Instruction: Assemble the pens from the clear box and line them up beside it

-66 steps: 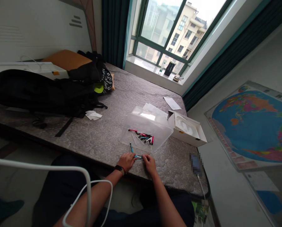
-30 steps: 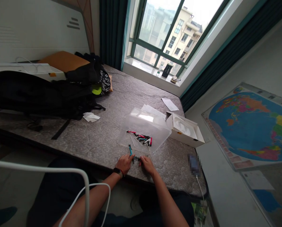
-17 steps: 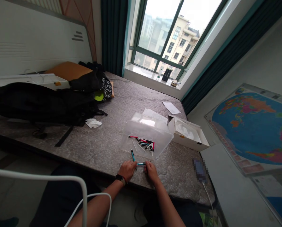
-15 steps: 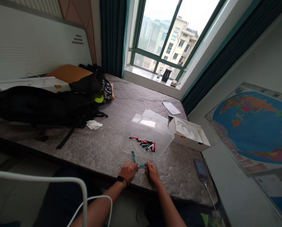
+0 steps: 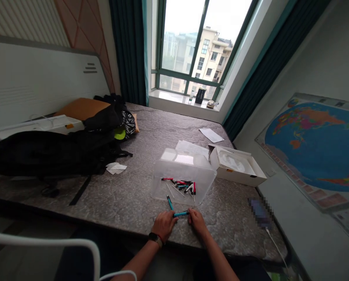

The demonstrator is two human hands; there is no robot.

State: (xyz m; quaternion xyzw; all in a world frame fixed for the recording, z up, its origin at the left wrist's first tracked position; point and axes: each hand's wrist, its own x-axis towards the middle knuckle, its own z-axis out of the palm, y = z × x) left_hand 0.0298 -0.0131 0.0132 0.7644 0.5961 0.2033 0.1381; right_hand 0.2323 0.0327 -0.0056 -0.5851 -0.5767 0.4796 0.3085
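Observation:
A teal pen (image 5: pixel 181 214) lies level between my hands, close above the surface. My left hand (image 5: pixel 164 226), with a dark watch on its wrist, is closed around the pen's left end. Pinched at its right end are the fingertips of my right hand (image 5: pixel 197 222). A second teal pen piece with a dark tip (image 5: pixel 169 202) slants up and away from the left fingers; I cannot tell whether they grip it too. Just beyond, a clear plastic box (image 5: pixel 159 193) contains several red, black, teal and white pens or pen parts (image 5: pixel 182 184) and thin white rods (image 5: pixel 170 191).
White papers (image 5: pixel 192 148) and an open white carton (image 5: pixel 239 168) are behind and right of the box. A blurred phone (image 5: pixel 260 212) with a cable lies at right. Crumpled tissue (image 5: pixel 116 168) and a black bag (image 5: pixel 45 152) are at left. White tubing (image 5: pixel 83 242) crosses the lower left.
The view has tilted up and shifted slightly, so everything sits lower in the picture. Both hands stay at the teal pen, and more of its length now shows between them.

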